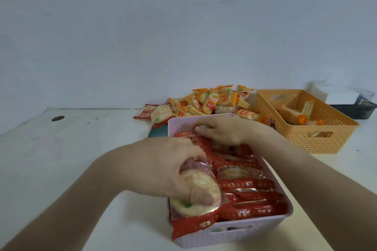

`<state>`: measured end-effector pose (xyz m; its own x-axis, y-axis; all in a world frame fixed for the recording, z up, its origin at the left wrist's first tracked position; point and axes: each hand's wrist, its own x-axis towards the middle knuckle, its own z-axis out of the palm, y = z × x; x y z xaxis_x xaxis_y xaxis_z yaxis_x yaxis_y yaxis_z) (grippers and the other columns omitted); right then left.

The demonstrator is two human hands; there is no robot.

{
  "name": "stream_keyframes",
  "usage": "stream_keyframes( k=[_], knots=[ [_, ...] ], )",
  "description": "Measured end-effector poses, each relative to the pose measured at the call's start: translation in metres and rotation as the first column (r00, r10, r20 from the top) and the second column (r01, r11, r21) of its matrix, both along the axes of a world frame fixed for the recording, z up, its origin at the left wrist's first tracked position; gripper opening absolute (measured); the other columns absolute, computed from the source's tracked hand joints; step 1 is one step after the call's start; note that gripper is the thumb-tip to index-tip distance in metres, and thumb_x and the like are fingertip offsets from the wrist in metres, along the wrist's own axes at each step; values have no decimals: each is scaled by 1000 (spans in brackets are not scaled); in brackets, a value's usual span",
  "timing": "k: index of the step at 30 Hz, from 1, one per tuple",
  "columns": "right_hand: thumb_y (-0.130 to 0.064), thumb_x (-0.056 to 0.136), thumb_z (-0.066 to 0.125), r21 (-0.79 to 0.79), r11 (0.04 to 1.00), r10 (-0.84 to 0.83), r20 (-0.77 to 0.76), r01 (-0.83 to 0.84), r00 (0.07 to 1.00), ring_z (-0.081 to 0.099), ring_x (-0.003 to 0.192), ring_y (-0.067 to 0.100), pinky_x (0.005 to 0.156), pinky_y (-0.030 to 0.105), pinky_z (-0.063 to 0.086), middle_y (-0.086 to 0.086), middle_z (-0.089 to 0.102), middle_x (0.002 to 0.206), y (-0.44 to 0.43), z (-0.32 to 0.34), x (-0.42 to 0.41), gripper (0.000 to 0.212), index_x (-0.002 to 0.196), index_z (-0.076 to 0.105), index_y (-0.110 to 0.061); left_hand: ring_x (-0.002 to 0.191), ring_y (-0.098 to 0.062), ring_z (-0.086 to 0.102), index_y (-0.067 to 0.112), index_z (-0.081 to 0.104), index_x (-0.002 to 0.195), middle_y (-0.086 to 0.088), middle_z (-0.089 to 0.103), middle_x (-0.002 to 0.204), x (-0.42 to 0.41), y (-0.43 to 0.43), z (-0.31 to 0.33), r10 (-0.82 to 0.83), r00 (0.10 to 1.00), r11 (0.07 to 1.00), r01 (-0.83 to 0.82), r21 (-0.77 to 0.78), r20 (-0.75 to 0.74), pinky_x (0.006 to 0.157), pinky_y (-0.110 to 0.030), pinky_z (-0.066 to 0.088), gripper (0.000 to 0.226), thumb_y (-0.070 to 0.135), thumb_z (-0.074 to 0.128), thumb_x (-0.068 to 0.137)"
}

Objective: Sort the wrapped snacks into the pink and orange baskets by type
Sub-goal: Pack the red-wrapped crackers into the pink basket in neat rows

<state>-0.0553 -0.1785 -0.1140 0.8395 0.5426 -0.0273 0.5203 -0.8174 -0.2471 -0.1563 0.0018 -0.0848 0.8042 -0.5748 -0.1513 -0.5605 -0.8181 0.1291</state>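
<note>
left hand (163,166) fingers curled round a round cracker packet (201,181), pink basket (234,237) beneath, right hand (226,130) fingers bent onto red packets (248,185) beyond, grip unclear

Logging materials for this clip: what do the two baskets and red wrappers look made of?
Pink basket: likely matte moulded plastic, woven-look wall, handle slot. Orange basket: same, with perforated lattice walls. Red wrappers: glossy plastic film, glare and a clear window.

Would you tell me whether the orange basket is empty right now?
No, several orange-wrapped snacks lie inside the orange basket.
</note>
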Motion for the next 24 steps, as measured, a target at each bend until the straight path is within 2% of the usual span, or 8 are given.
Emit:
stream_keyframes(
  k=[2, 6, 9, 12, 15, 17, 20, 24],
  knots=[
    [-48, 99, 36, 88, 995, -55, 66, 49, 996, 57, 111, 16, 99, 46, 41, -14, 63, 107, 0, -3, -2, 34, 122, 57, -34, 107, 4, 46, 43, 42, 134, 25, 49, 121, -2, -4, -3, -17, 1000, 1000, 17, 11, -16, 92, -18, 40, 86, 79, 65, 59],
    [-40, 97, 45, 255, 966, -82, 139, 44, 987, 59, 104, 19, 91, 47, 46, -10, 65, 102, -6, -6, -4, 28, 115, 62, -28, 117, 15, 39, 45, 45, 133, 32, 44, 128, 5, 3, -9, 10, 996, 952, -35, -303, -85, 99, -10, 36, 85, 52, 85, 59],
    [-38, 94, 48, 184, 978, -137, 215, 98, 967, 55, 111, 23, 91, 45, 46, -1, 62, 113, -17, -3, -7, 29, 120, 58, -28, 111, 3, 59, 42, 54, 127, 24, 56, 126, 18, 8, -7, 4, 983, 681, -137, -720, -183, 94, -26, 52, 84, 34, 90, 52],
    [-49, 91, 50, 29, 976, -214, 282, 214, 935, 46, 122, 24, 93, 46, 40, -1, 53, 128, -26, -1, -13, 41, 127, 51, -30, 108, -8, 61, 36, 50, 131, 11, 56, 127, 40, 5, 1, 274, 962, 500, -145, -854, -3, 89, -25, 53, 88, 20, 92, 56],
    [-52, 88, 53, -69, 966, -218, 291, 248, 932, 39, 130, 27, 97, 49, 37, -2, 48, 139, -26, 0, -21, 52, 134, 47, -29, 105, -1, 46, 34, 49, 130, 12, 49, 117, 64, -8, 2, 447, 789, 671, 16, -741, 422, 88, -9, 38, 75, 23, 86, 66],
    [-45, 88, 51, -73, 964, -219, 333, 256, 917, 41, 128, 27, 96, 50, 36, -1, 50, 138, -24, -3, -23, 49, 134, 49, -29, 104, -7, 42, 35, 52, 126, 7, 48, 114, 79, -13, -8, 329, 734, 819, 91, -567, 594, 89, -23, 42, 63, 21, 81, 72],
    [-30, 86, 50, -47, 962, -236, 353, 269, 905, 45, 119, 27, 92, 48, 36, -1, 57, 127, -22, -6, -22, 44, 129, 53, -28, 110, -14, 38, 40, 49, 130, 4, 44, 119, 95, -9, -30, 179, 877, 938, -16, -346, 445, 97, -40, 39, 56, 34, 72, 80],
    [-33, 91, 47, 93, 969, -248, 295, 231, 923, 46, 117, 23, 93, 51, 32, -4, 58, 117, -22, -11, -19, 32, 123, 54, -31, 113, -8, 35, 43, 55, 127, 10, 37, 122, 99, 2, -38, 138, 968, 983, -108, -148, 209, 103, -40, 34, 35, 52, 41, 96]
  ],
)
